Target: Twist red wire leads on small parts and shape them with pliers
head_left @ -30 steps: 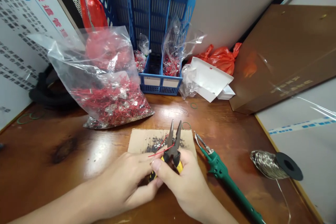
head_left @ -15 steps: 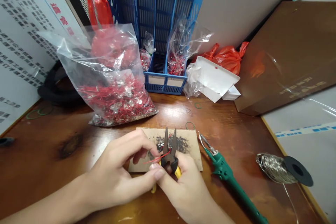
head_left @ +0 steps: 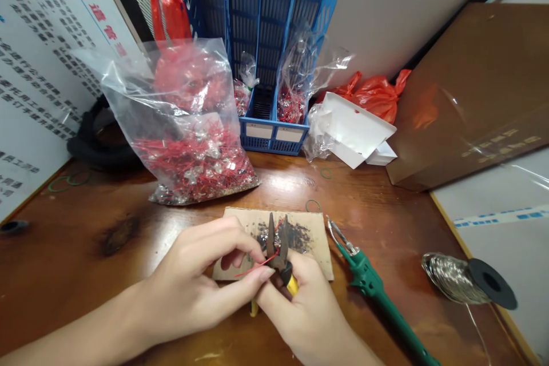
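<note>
My right hand (head_left: 304, 297) is closed around long-nose pliers (head_left: 282, 254) with yellow and black handles, and the jaws stand apart, pointing away from me. Between finger and thumb, my left hand (head_left: 210, 274) pinches a thin red wire (head_left: 256, 267). One end of that wire runs in between the plier jaws near their base. Beneath both hands lies a piece of cardboard (head_left: 317, 240) with dark scorch marks. Small shiny parts rest on it behind the jaws, too small to make out.
A green soldering iron (head_left: 373, 286) lies to the right, with a spool of solder wire (head_left: 454, 277) beyond it. A clear bag of red wires (head_left: 201, 154) stands at the back left, beside a blue divided rack (head_left: 274, 131). A white box (head_left: 354, 126) sits behind.
My left fingertips have closed in on the red wire, the thumb now nearer the pliers. The pliers have turned slightly. The whole view has shifted a little.
</note>
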`<state>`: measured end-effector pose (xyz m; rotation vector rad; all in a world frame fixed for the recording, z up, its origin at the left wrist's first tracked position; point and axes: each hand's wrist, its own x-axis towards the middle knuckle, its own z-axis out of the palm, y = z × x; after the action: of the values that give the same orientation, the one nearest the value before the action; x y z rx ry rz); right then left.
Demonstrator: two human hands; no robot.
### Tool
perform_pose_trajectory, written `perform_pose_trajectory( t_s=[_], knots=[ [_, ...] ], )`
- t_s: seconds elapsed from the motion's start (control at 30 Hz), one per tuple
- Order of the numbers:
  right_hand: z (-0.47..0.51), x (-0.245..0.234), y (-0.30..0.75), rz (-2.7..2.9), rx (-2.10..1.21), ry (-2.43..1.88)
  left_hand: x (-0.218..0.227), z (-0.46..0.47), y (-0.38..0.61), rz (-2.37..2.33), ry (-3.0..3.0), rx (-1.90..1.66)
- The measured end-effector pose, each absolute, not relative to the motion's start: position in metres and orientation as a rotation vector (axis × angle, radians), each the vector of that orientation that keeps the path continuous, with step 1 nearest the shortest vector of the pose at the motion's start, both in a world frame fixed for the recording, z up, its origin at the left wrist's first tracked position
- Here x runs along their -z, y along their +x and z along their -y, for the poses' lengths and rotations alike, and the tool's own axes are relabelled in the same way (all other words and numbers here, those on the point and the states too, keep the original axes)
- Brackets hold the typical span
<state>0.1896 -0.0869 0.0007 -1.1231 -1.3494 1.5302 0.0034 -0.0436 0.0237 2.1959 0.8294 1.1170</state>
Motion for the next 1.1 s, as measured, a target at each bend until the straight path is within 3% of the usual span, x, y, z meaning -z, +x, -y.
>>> perform_pose_trajectory(
  t_s=[1.1],
  knots=[
    [0.0849, -0.0014, 0.1899, 1.451, -1.436, -1.194, -0.0274, 0.0462, 0.0007, -0.904, 2.165, -1.206]
  ],
)
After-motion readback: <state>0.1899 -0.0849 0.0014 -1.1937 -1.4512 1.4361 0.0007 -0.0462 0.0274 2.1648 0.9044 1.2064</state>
